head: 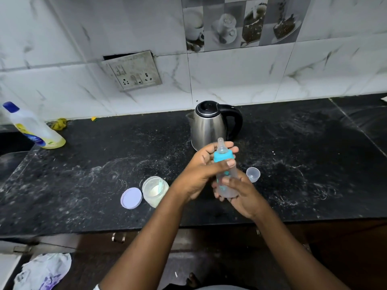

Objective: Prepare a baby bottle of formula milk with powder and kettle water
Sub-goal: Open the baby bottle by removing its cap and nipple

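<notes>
A clear baby bottle with a teal collar and a teat is held upright above the black counter. My left hand grips the teal collar at the top, fingers curled round it. Around the bottle's lower body wraps my right hand. Behind them stands a steel kettle with a black handle and its lid down. To the left an open jar of white powder holds a scoop, and its lilac lid lies beside it. A clear bottle cap rests on the counter to the right.
A cleaner bottle with a blue cap stands at the far left near a sink edge. A yellow cloth lies by the wall. A socket plate hangs on the tiled wall. A plastic bag lies on the floor.
</notes>
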### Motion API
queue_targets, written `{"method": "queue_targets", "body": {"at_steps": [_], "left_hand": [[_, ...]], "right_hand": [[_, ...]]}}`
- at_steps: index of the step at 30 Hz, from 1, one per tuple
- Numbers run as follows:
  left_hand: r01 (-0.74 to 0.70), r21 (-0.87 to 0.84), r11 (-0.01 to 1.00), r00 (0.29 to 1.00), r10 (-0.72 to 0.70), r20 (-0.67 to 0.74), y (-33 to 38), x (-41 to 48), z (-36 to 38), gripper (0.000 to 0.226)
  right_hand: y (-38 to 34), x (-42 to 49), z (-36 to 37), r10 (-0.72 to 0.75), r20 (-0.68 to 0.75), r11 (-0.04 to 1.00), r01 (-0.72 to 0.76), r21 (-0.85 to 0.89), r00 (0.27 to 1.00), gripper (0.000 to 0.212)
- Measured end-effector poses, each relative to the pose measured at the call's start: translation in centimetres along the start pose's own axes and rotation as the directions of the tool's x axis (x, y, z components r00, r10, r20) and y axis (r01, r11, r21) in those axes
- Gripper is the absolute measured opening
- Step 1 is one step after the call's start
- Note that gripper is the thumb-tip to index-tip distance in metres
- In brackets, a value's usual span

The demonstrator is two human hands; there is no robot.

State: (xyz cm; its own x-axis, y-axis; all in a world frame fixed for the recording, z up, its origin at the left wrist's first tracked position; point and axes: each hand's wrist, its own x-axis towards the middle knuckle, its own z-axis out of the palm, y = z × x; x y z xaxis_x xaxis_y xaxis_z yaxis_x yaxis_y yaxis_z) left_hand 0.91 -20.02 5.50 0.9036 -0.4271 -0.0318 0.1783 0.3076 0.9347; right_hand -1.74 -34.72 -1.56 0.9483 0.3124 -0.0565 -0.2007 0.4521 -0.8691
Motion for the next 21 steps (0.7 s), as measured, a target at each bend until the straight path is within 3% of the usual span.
{"method": "queue_targets", "body": {"at_steps": [2,4,7,10,12,14,17,21], "left_hand": [[0.023,-0.06,0.998,0.993,-0.016,0.118,0.5,-0.2,-1.1,0.056],[0.025,-0.07,0.997,0.989,-0.015,0.147,0.8,-0.1,-1.5,0.053],[0.009,0.031,0.999,1.0,-0.009,0.015,1.0,0.1,-1.0,0.052],[-0.008,0.266,0.964,0.986,0.053,-0.161,0.8,0.6,-0.9,0.068],[0.009,0.381,0.924,0.994,0.034,-0.106,0.6,0.6,-1.0,0.081],[0.036,0.327,0.944,0.999,-0.036,-0.006,0.5,0.3,-0.9,0.088],[0.027,0.164,0.986,0.999,-0.031,0.026,0.7,0.0,-1.3,0.063],[-0.029,0.373,0.927,0.994,0.068,-0.091,0.8,0.3,-1.6,0.042]], "right_hand": [[-0.3,-0.3,-0.7,0.116,0.149,0.985,-0.133,0.11,0.982,0.053],[-0.5,-0.3,-0.8,0.123,0.219,0.974,-0.16,0.159,0.968,0.052],[-0.8,0.0,-0.3,0.078,0.088,0.995,-0.083,0.055,0.993,0.045],[-0.6,0.3,0.1,-0.031,-0.029,0.991,0.027,-0.134,0.999,0.045],[-0.4,0.3,0.2,-0.069,-0.019,0.979,0.064,-0.194,0.997,0.046],[-0.5,0.3,0.3,-0.069,-0.02,0.977,0.063,-0.204,0.997,0.049],[-0.7,0.3,0.1,-0.045,-0.029,0.978,0.038,-0.207,0.999,0.052],[-0.4,0.4,-0.5,-0.035,-0.046,0.971,0.023,-0.239,0.998,0.048]]}}
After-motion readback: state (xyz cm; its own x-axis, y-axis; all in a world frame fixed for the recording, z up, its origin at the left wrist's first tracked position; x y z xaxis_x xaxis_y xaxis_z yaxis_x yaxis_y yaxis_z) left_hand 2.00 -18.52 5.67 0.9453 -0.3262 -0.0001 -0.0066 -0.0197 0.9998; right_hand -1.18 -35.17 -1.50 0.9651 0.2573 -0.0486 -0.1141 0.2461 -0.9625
